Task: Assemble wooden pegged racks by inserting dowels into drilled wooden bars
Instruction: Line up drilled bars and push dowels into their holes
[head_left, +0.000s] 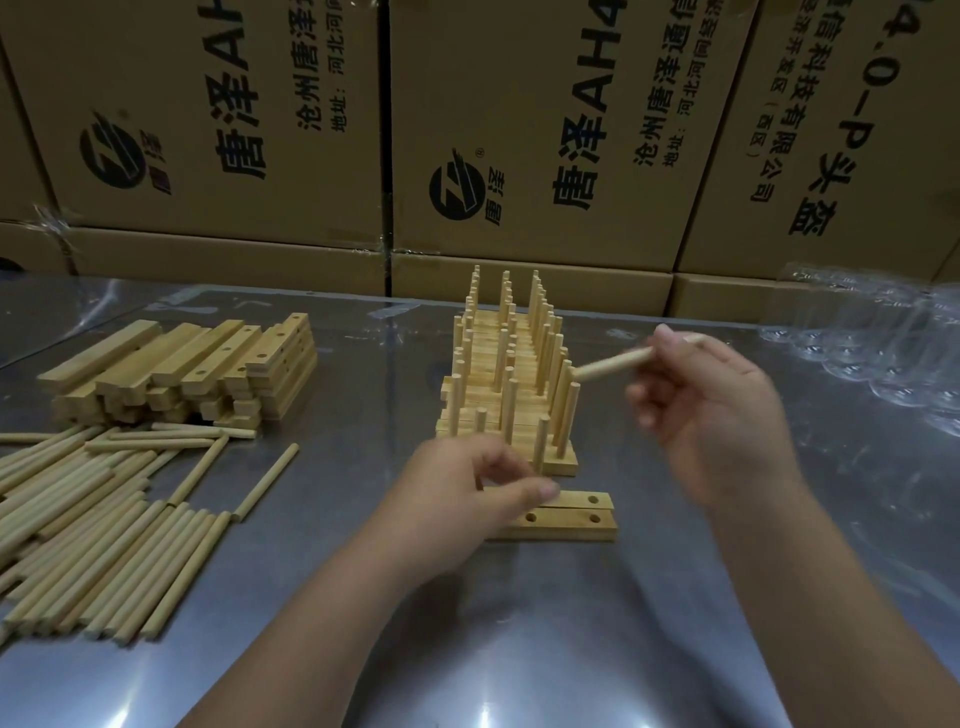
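Shiny steel table (519, 649); pale drilled bars (576, 519) in the left hand (457, 499), smooth round dowel (613, 364) in the right hand (717, 415).

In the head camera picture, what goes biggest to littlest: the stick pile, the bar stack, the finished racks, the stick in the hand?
Biggest: stick pile.
Next: bar stack and finished racks, about alike; the racks stretch away from the camera, so I won't rank them.
Littlest: stick in the right hand.
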